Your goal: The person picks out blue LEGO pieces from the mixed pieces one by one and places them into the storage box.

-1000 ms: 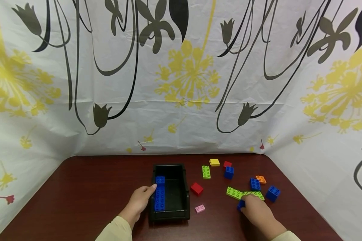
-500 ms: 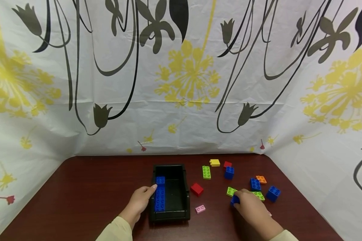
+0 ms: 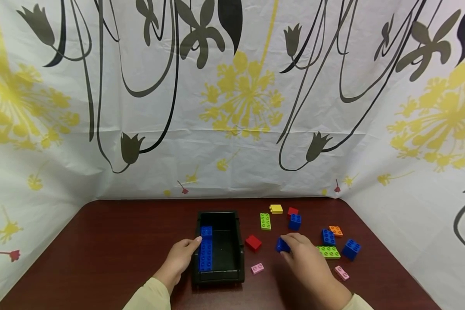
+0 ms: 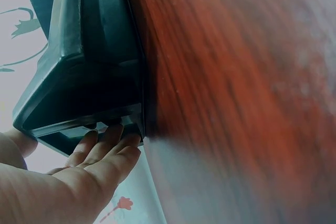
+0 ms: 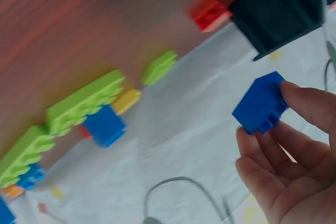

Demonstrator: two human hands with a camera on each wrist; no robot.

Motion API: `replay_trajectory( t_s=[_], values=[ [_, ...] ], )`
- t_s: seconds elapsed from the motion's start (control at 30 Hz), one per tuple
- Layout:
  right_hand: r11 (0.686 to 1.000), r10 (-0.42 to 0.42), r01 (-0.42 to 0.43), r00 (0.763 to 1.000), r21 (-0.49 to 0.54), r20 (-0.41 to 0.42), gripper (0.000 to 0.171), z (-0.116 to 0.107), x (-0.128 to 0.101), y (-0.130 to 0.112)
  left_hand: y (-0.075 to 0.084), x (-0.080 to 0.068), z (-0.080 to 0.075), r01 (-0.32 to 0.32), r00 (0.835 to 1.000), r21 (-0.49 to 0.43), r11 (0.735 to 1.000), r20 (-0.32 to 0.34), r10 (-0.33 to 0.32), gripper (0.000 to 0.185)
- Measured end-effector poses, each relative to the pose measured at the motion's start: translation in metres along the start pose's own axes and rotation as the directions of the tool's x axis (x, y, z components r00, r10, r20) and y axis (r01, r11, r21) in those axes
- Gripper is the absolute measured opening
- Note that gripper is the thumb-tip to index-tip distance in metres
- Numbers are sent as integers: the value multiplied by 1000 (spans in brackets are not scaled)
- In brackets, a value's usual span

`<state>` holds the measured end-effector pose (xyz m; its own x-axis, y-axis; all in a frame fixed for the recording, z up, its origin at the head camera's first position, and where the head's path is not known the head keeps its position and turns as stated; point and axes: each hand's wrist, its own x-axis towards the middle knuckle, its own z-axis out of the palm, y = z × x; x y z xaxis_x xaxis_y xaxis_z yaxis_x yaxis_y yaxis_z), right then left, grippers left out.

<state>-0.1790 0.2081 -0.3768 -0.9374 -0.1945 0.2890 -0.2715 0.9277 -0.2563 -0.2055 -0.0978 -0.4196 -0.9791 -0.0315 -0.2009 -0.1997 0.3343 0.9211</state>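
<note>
My left hand (image 3: 178, 258) holds the left side of a black plastic bin (image 3: 218, 278), its thumb over the rim. In the left wrist view, fingers (image 4: 107, 156) lie along the bin's outer side. Blue toy bricks (image 3: 206, 254) line the bin's left inner side. Right of the bin, my right hand (image 3: 310, 260) pinches a blue toy brick (image 5: 260, 100) between thumb and fingertips. It is held up, apart from other bricks, with its studs toward the palm. A lime green brick (image 3: 329, 252) lies just beyond the hand; the hand hides another green one in the head view.
Between bin and right hand lie a red brick (image 3: 253, 243) and a pink brick (image 3: 257, 268). Another pink brick (image 3: 341, 273) and blue bricks (image 3: 350, 249) lie at right. Yellow (image 3: 276, 209), green (image 3: 265, 221) and orange (image 3: 336, 231) bricks sit farther back. A patterned cloth (image 3: 232, 172) hangs behind the table.
My right hand has moved left with the blue brick, away from the green bricks. The right-hand pink brick has come into full view. The left hand and bin stay put.
</note>
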Motion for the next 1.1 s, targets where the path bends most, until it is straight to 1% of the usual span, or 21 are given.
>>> replay_trajectory(
  t_s=[0.07,0.27,0.43,0.5,0.57,0.67,0.7,0.87,1.1],
  values=[
    [999,-30,30,999,13,-24,33,-3,0,-9,0,0,0,-3,1000,-3,1000,-2,3,68],
    [994,-104,106,993,33,-61,34,-7,0,-31,0,-1,0,-2,1000,-3,1000,-2,2,69],
    [977,-195,201,977,69,-82,34,-5,2,-44,0,-1,0,-2,1000,-5,1000,0,2,69],
    [960,-264,271,959,66,-101,35,-4,4,-49,0,-1,-1,-6,1000,-4,1000,-1,6,69],
    [938,-334,342,935,52,-120,36,-1,6,-53,0,-1,-1,-5,1000,-3,1000,-2,5,69],
    [906,-416,422,901,27,-121,37,3,9,-61,0,-1,-1,-4,1000,-1,1000,-5,4,69],
    [899,-432,438,895,30,-109,37,4,10,-63,0,0,-1,-4,1000,-1,1000,-6,4,69],
    [878,-475,475,880,61,-17,37,9,14,-76,0,0,0,-10,1000,-1,1000,-11,9,68],
    [870,-492,487,864,70,104,35,20,22,-90,0,0,1,-6,1000,1,1000,-11,6,67]
  ],
)
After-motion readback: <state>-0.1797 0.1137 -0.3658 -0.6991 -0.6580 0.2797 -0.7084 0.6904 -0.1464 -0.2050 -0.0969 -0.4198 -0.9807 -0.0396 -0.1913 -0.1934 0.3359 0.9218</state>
